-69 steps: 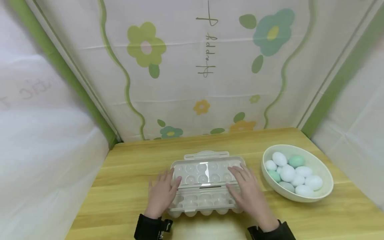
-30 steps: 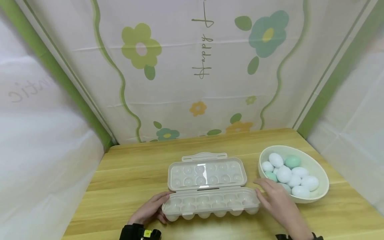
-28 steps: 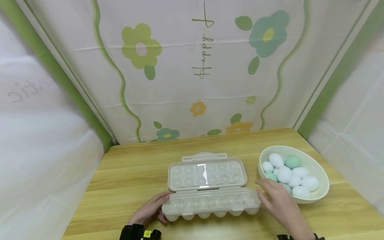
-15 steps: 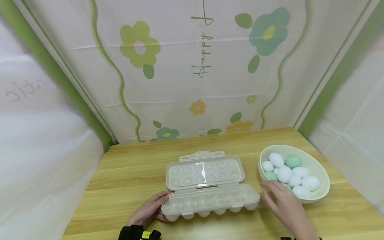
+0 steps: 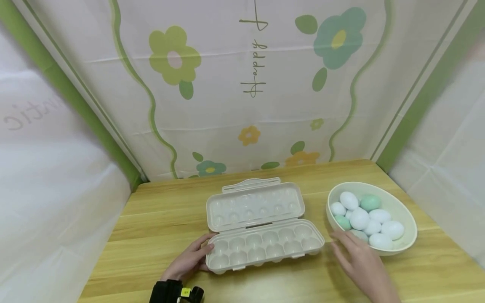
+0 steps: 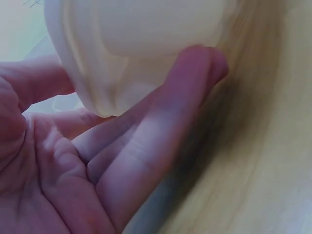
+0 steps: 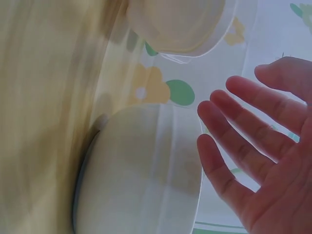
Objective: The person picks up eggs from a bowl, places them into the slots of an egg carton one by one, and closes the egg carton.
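Note:
An egg carton [image 5: 265, 246] of pale translucent plastic lies with its lid [image 5: 255, 206] folded back and its round cups bare. My left hand [image 5: 189, 259] grips its left end, thumb over the rim. In the left wrist view the fingers [image 6: 146, 141] curl under the carton's pale underside [image 6: 156, 29]. To the right, my right hand [image 5: 361, 263] hovers in front of a cream bowl [image 5: 411, 227], apart from the carton. Its fingers [image 7: 224, 170] are spread and hold nothing in the right wrist view. White and green eggs [image 5: 359, 219] are heaped in the bowl.
The wooden table [image 5: 163, 210] ends at a white cloth backdrop [image 5: 227, 97] printed with flowers. More white cloth walls [image 5: 57, 189] stand at the left and right sides.
Both hands have come off the lid area; the left has taken the carton's left end and the right has moved to the bowl. The carton has turned slightly and shifted back.

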`<state>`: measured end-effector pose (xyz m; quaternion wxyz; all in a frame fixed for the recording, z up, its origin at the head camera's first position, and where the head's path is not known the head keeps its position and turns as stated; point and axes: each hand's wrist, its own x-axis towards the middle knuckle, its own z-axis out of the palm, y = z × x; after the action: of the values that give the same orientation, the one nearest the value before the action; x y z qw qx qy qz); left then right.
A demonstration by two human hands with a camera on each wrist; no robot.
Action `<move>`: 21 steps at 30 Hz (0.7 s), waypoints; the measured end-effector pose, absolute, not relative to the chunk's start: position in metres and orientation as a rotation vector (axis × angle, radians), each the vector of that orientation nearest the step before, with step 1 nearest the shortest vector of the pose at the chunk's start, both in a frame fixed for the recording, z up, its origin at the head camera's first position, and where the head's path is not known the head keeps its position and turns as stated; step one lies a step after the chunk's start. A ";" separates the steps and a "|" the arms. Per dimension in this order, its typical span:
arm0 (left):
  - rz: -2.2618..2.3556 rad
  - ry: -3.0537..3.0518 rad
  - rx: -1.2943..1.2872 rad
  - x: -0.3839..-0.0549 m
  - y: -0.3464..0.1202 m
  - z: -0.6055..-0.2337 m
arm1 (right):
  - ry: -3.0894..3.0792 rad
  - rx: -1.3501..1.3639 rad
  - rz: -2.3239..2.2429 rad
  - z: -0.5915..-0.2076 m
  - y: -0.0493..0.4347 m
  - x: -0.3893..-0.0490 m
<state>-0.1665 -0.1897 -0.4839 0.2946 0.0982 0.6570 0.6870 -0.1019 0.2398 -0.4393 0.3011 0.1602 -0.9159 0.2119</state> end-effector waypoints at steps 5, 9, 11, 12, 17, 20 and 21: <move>1.833 1.770 0.246 -0.171 -0.188 -0.485 | -2.491 0.356 0.596 -0.444 0.236 -0.092; 1.832 1.795 0.226 -0.173 -0.187 -0.486 | -2.521 0.318 0.602 -0.449 0.233 -0.085; 1.829 1.804 0.221 -0.173 -0.186 -0.487 | -2.529 0.298 0.597 -0.452 0.233 -0.082; 1.828 1.807 0.219 -0.173 -0.186 -0.487 | -2.538 0.286 0.596 -0.453 0.233 -0.080; 1.843 1.810 0.207 -0.171 -0.184 -0.487 | -2.577 0.216 0.570 -0.456 0.236 -0.071; 1.865 1.804 0.187 -0.170 -0.183 -0.486 | -2.599 0.173 0.575 -0.455 0.237 -0.067; 1.871 1.804 0.181 -0.170 -0.183 -0.486 | -2.603 0.160 0.583 -0.455 0.238 -0.066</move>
<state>-0.1704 -0.1831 -0.4860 0.2647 0.0668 0.6678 0.6925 -0.0663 0.2378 -0.4551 0.2324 0.0583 -0.9474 0.2122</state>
